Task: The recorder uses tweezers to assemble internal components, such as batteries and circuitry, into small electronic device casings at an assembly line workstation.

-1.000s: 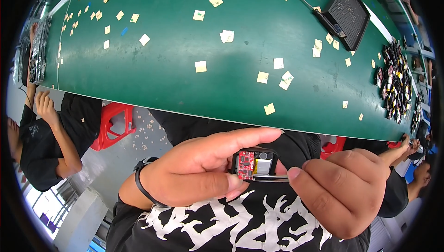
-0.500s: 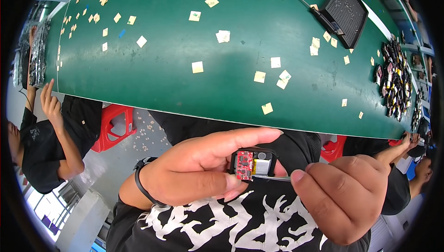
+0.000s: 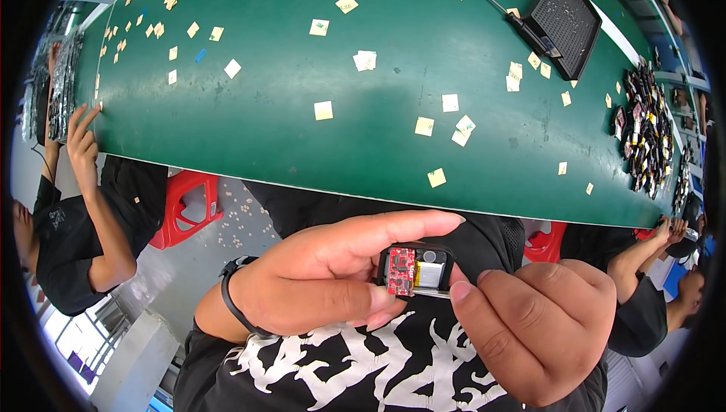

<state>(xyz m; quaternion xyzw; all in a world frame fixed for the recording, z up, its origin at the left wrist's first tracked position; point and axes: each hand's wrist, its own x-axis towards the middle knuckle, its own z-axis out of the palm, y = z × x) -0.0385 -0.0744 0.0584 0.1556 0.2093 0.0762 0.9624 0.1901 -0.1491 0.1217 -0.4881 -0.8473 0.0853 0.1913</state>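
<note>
Currently: green desk (image 3: 249, 132) far; left hand (image 3: 318, 279) and right hand (image 3: 541, 329) near, just off its edge.
Black casing (image 3: 450, 262) in left grip, thumb and fingers closed on its left end; red board (image 3: 401, 272) inside left, silver cell (image 3: 431, 276) inside right. Thin metal tool (image 3: 437, 292) pinched in right grip, at casing's near edge.

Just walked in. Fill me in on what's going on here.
A person's left hand holds a small, open black case. A red rectangular circuit board sits at its left end, with a flat silver block with a yellow edge beside it. The right hand grips a thin silver metal tool along the case's lower edge. Pale paper squares lie scattered over the green table beyond.
</note>
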